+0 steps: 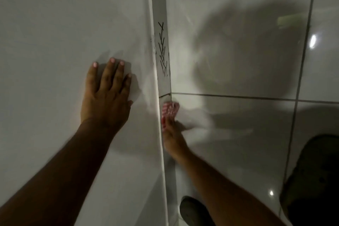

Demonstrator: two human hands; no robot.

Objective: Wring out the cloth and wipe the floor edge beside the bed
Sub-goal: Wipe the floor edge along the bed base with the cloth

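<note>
A red-and-white striped cloth [169, 111] lies bunched on the glossy tiled floor [238, 134], tight against the base of the white surface on the left. My right hand [172, 137] holds the cloth and presses it into that floor edge; the hand is blurred, so its fingers are hard to make out. My left hand [108, 91] lies flat, fingers spread and straight, on the white surface [55, 42]. A narrow vertical strip [162, 51] with black scribbled marks runs along the edge just beyond the cloth.
Dark grout lines cross the floor tiles. A dark shoe or foot [192, 209] shows at the bottom, and a dark shape [315, 180] sits at the lower right. A large shadow of the person falls over the floor tiles.
</note>
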